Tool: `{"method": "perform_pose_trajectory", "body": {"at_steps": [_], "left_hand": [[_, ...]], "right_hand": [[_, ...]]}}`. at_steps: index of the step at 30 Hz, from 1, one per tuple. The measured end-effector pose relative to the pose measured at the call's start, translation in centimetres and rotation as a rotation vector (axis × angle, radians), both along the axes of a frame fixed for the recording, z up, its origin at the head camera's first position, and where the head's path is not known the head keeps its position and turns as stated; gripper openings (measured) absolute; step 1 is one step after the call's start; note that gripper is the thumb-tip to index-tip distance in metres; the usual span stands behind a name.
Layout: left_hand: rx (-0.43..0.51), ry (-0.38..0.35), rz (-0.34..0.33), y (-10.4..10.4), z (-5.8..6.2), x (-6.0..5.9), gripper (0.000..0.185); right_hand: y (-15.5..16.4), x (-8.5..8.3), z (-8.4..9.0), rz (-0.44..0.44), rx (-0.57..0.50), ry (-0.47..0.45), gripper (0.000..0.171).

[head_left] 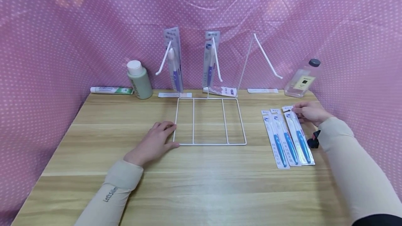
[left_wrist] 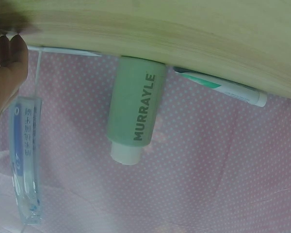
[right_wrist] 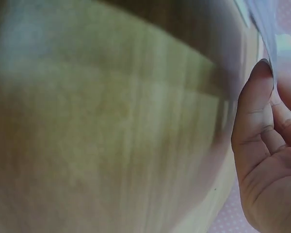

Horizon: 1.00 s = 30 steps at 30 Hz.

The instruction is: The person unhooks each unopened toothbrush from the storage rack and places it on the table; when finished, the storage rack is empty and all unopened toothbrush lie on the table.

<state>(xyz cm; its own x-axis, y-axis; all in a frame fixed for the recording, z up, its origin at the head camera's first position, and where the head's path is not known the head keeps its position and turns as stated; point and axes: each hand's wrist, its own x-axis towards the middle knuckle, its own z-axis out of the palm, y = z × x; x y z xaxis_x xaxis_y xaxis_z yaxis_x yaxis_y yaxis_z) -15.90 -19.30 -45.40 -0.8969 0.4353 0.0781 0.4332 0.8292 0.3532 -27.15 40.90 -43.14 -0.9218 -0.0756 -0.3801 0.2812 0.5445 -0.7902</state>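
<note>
In the head view the left hand (head_left: 155,143) rests flat on the white wire rack (head_left: 209,121) at centre, while the right hand (head_left: 309,111) pinches the top of the rightmost packaged toothbrush (head_left: 299,137) at right. The left wrist view shows only the green bottle (left_wrist: 136,109) at centre. In the right wrist view the fingers (right_wrist: 252,104) curl at the right edge around the clear pack — picking up seems in hand, and next calls for a lift towards the rack's empty hook (head_left: 267,58).

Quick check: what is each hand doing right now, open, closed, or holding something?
Left hand: open, resting flat on the wooden table, touching the white wire rack.
Right hand: pinches the top of the rightmost packaged blue toothbrush.
</note>
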Motion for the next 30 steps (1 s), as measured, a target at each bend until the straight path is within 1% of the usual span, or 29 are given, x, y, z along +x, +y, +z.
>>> {"method": "perform_pose_trajectory", "body": {"at_steps": [4,10,17,21,26,30], "left_hand": [[-0.004,-0.001,-0.002,0.0,-0.1,0.0,0.079],[0.001,-0.006,-0.002,0.0,0.0,0.0,0.079],[0.001,0.002,0.001,0.0,0.2,0.1,0.077],[-0.006,0.002,0.000,0.0,0.3,0.2,0.077],[-0.009,-0.015,0.002,0.1,0.4,0.2,0.078],[-0.006,-0.013,0.004,0.1,0.4,0.2,0.077]], "right_hand": [[-0.4,-0.1,-0.2,0.015,0.066,-0.009,0.035],[-1.1,-0.1,0.3,0.043,0.165,0.001,0.037],[-2.1,-0.3,0.4,0.021,0.265,0.015,0.032],[-2.3,-0.5,0.5,-0.009,0.291,-0.004,0.032],[-2.2,-0.6,0.5,-0.009,0.302,-0.028,0.030],[-2.1,-0.6,0.4,-0.013,0.325,-0.027,0.029]]}}
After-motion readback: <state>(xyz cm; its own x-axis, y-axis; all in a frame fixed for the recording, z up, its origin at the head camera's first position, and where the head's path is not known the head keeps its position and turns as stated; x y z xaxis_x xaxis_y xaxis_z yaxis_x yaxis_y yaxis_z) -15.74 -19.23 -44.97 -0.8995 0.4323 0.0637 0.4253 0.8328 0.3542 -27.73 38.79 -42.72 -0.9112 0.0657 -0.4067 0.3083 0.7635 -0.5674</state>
